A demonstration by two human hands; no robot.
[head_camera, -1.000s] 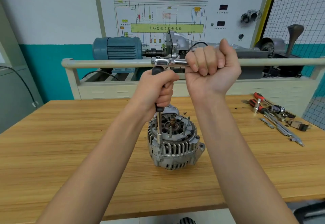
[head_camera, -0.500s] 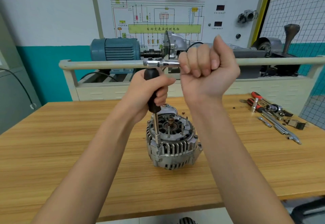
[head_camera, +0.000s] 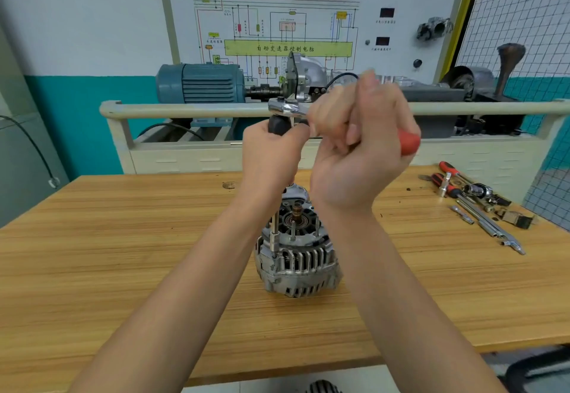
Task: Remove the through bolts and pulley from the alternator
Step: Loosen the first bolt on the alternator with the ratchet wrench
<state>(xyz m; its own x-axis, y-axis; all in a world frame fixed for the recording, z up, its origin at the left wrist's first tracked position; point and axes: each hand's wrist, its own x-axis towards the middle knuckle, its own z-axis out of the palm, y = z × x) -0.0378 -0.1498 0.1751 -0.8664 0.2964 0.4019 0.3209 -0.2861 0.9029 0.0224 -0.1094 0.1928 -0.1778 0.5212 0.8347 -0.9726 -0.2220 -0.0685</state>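
A dark cable [head_camera: 34, 145] hangs at the far left, at 9 o'clock from the hands. A blue motor [head_camera: 200, 83] stands behind a pale rail [head_camera: 185, 110], at 10 o'clock from the alternator.

The tabletop [head_camera: 123, 253] is of light wood. The alternator [head_camera: 297, 253] stands on it near the middle, with its open end up and its vented housing toward the camera. Some thin studs rise from its top, around a copper-coloured shaft end.

The left hand [head_camera: 271, 158] is directly above the alternator, at 12 o'clock. Its fingers are curled around a black grip [head_camera: 278, 124]. Below this hand a thin steel extension [head_camera: 274, 235] goes straight down, and its socket sits on the housing rim at the alternator's 9 o'clock side.

A ratchet [head_camera: 287, 107] lies across the top of the black grip, its shiny head at 12 o'clock of the left hand. The right hand [head_camera: 361, 145] is closed around the ratchet handle, and the red end [head_camera: 408, 142] of the handle comes out at this hand's 3 o'clock side. The right hand is blurred, so single fingers are not clear.

A group of loose tools [head_camera: 475, 204] lies on the tabletop at 2 o'clock from the alternator, well apart from it. A wire grid [head_camera: 524, 37] stands at the far right.
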